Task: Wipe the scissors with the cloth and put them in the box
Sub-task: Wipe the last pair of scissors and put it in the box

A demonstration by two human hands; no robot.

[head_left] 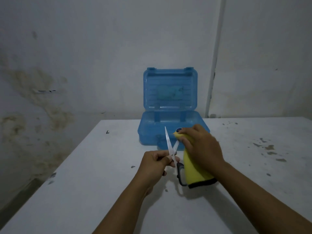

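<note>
Head view, centre of the frame. The left hand (154, 163) pinches the scissors (172, 153) near their pivot, fingers curled; the blades stand parted, tips pointing up the frame, the dark handle hanging lower right. The right hand (200, 147) grips the yellow cloth (194, 171), fingers curled round its upper end against the right-hand blade; the dark-edged lower end hangs down. Behind both hands, the blue box (170, 125) sits on the white counter (101, 191), lid upright and open.
</note>
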